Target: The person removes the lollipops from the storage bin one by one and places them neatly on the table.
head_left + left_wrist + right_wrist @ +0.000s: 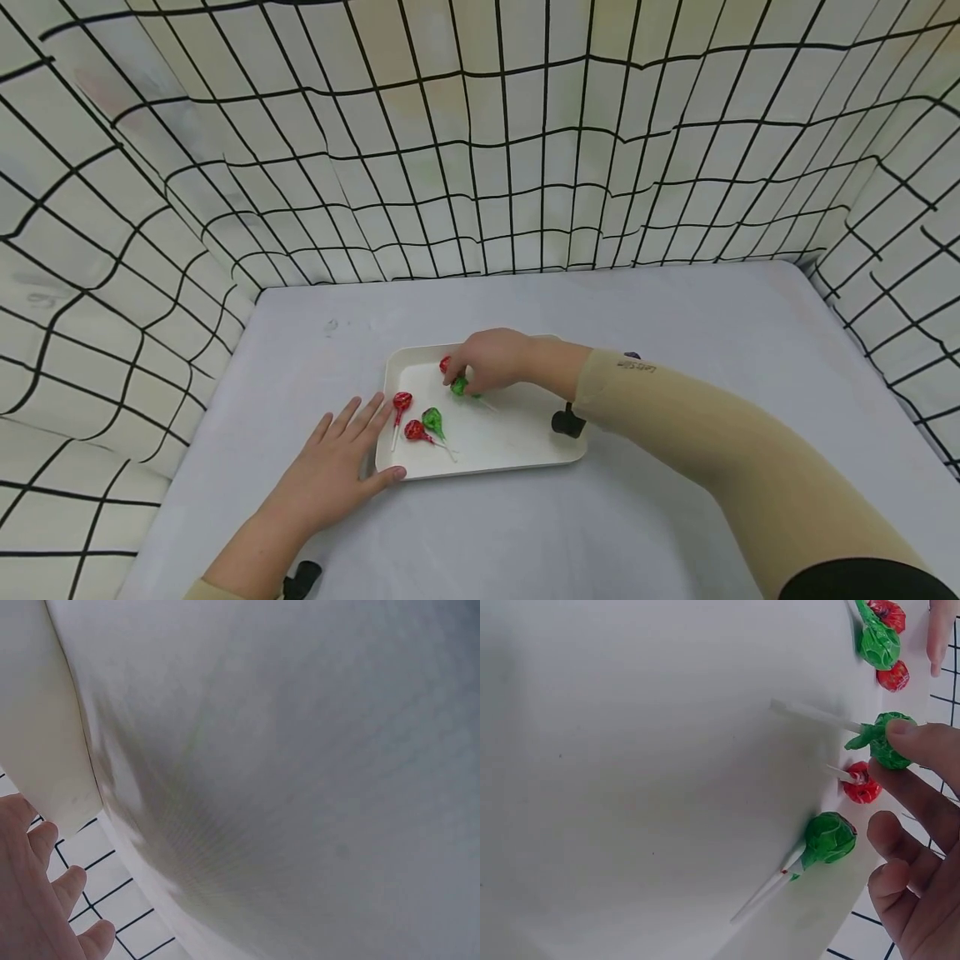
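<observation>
Right hand [491, 360] partly hides green lollipop [459, 386]; sleeve writing [636, 366] blurred

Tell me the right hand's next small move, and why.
Probably lift the held green lollipop straight up: the right hand pinches it by its head, and a red lollipop and another green lollipop lie close by, so a sideways pull might knock them.

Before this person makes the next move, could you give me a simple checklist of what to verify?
1. Right hand pinches a green lollipop: ok.
2. Left hand is at the tray's left end, fingers spread: ok.
3. Tray lies flat on the table: ok.
4. Left-end green lollipop and two red lollipops lie inside the tray: ok.
5. Held lollipop is fully free of the nearby red lollipop: cannot tell.
</observation>
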`<move>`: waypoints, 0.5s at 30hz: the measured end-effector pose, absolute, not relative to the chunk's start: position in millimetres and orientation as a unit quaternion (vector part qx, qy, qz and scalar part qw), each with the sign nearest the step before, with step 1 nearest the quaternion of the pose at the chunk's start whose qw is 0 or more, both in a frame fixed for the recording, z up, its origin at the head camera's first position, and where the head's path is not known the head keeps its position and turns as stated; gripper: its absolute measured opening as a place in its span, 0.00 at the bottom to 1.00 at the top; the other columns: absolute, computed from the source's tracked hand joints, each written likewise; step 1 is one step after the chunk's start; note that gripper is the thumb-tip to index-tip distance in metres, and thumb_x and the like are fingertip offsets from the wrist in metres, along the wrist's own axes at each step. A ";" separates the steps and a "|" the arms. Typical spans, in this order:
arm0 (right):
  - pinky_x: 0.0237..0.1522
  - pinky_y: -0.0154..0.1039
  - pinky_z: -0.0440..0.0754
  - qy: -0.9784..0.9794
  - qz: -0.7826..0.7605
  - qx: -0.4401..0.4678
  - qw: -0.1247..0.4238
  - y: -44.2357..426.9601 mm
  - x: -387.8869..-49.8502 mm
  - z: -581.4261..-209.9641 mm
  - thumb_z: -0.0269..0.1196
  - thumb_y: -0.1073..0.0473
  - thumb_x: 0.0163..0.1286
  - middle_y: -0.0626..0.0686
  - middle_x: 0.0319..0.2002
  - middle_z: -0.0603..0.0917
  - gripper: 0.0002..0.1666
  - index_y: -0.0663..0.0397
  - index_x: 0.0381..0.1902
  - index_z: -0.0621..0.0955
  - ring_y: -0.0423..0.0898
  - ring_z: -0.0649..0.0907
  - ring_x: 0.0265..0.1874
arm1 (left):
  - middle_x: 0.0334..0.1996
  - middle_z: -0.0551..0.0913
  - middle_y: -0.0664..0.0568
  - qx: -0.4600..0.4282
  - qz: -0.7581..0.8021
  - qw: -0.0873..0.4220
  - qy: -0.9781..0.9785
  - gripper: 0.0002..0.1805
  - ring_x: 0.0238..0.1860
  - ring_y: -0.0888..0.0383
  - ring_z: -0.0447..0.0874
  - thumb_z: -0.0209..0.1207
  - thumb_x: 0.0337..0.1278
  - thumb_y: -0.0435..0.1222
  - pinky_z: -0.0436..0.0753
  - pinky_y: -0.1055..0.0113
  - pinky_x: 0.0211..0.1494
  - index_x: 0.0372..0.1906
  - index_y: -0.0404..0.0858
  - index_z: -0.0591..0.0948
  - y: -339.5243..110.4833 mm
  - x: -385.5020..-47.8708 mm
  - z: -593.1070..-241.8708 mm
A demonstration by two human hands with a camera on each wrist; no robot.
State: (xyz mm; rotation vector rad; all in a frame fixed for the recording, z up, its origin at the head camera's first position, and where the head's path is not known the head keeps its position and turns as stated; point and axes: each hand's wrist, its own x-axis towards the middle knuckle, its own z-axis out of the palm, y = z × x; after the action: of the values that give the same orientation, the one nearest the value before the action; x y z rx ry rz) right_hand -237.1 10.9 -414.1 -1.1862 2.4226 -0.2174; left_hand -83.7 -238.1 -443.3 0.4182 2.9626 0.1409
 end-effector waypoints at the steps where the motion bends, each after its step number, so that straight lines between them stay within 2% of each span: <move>1: 0.55 0.38 0.77 0.875 -0.077 -0.426 0.216 12.0 -237.5 -413.6 0.67 0.52 0.67 0.38 0.54 0.83 0.18 0.34 0.55 0.85 0.37 0.78 0.46 | 0.79 0.53 0.49 0.139 0.046 0.073 0.986 0.56 0.77 0.40 0.47 0.57 0.50 0.71 0.50 0.36 0.74 0.79 0.46 0.57 -237.9 -83.8 -443.0; 9: 0.53 0.37 0.78 0.886 -0.091 -0.399 0.216 23.8 -241.1 -401.0 0.68 0.49 0.67 0.37 0.49 0.84 0.18 0.34 0.55 0.86 0.38 0.78 0.44 | 0.78 0.54 0.48 0.141 0.042 0.072 0.986 0.56 0.77 0.40 0.48 0.57 0.50 0.71 0.51 0.35 0.74 0.79 0.46 0.57 -236.8 -84.6 -442.6; 15: 0.58 0.38 0.76 0.890 -0.100 -0.398 0.199 36.5 -244.2 -392.9 0.68 0.49 0.67 0.37 0.53 0.84 0.18 0.35 0.55 0.86 0.39 0.80 0.52 | 0.78 0.54 0.48 0.141 0.045 0.073 0.986 0.56 0.77 0.40 0.48 0.58 0.50 0.70 0.51 0.35 0.74 0.78 0.45 0.57 -237.7 -85.7 -444.4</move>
State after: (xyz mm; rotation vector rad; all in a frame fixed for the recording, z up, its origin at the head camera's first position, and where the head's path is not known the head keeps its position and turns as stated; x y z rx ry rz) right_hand -244.2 36.5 -392.9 -1.1116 2.4889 -0.2809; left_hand -85.7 -237.7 -444.4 0.4240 2.9630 0.1356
